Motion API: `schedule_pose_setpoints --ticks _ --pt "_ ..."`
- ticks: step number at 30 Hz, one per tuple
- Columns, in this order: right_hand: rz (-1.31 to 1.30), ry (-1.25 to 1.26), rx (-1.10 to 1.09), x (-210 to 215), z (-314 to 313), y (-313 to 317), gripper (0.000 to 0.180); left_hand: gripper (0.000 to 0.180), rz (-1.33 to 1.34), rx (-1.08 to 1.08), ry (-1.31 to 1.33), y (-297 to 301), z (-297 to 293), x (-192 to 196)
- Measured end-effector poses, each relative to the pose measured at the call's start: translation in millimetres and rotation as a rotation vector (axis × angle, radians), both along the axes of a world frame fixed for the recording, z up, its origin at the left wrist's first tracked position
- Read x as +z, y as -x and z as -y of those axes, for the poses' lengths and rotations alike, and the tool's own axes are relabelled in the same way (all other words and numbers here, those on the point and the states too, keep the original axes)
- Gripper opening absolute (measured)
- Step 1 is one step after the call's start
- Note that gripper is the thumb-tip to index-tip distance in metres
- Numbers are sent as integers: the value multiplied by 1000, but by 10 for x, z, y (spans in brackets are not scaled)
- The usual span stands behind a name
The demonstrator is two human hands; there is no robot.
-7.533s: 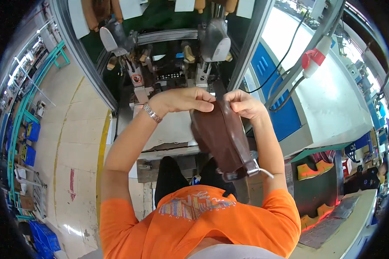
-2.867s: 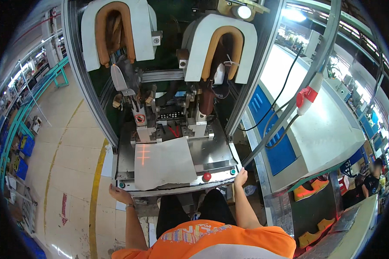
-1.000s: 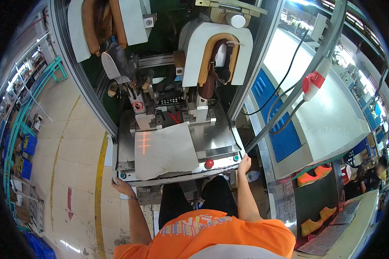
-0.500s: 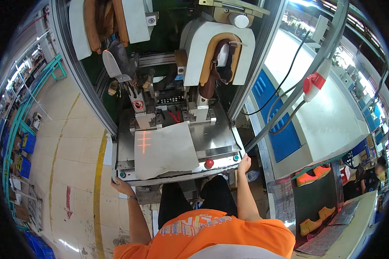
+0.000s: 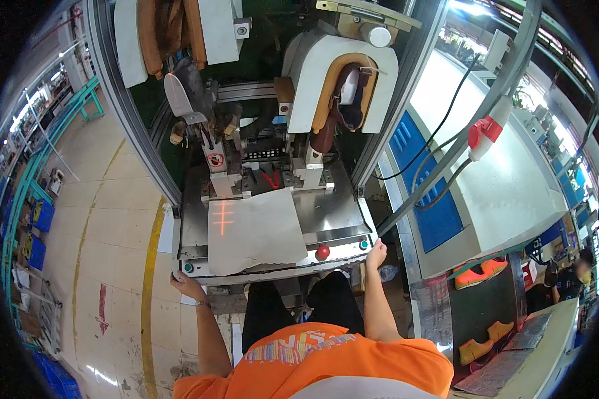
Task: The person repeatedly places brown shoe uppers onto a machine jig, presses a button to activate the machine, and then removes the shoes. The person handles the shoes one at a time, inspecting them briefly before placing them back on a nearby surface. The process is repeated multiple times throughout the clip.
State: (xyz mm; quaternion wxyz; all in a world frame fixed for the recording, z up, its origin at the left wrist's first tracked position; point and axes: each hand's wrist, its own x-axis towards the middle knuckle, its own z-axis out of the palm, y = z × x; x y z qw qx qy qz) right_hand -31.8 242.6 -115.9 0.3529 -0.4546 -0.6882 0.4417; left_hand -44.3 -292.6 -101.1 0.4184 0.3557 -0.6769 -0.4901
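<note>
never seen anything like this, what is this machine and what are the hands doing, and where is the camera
The camera sits on the person's head and looks down, so the orange shirt at the bottom is their own, and the fisheye lens bends straight edges. In front stands a tall metal factory machine with two white arch-shaped clamps. The right clamp encloses a dark brown shoe part. On the machine's steel table lies a grey sheet with a red light cross; a red round button sits at the front edge. The left hand and right hand rest at the table's front corners, holding nothing.
</note>
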Motion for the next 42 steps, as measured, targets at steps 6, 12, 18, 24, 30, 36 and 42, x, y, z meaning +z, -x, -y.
schedule_pose_setpoints --ticks 6,12,18,24,30,36,42 --pt "13 8 1 -4 8 14 38 38 -1 3 -16 6 32 -43" --pt "2 -5 8 -99 -30 35 38 37 -9 0 -33 -27 2 48" --pt "3 -24 18 -73 -52 -29 35 37 19 36 20 -27 -6 11" --pt "-95 60 170 -304 -151 -109 33 42 25 -1 -3 23 142 -144" --pt "68 -412 -148 -60 -455 -1365 26 44 -65 -338 -118 164 765 -531" --pt "369 -382 -832 -245 -1766 -3297 36 43 302 -285 -34 130 414 -258" --pt "468 153 -644 -357 -2642 -3518 46 42 494 -234 81 127 423 -159"
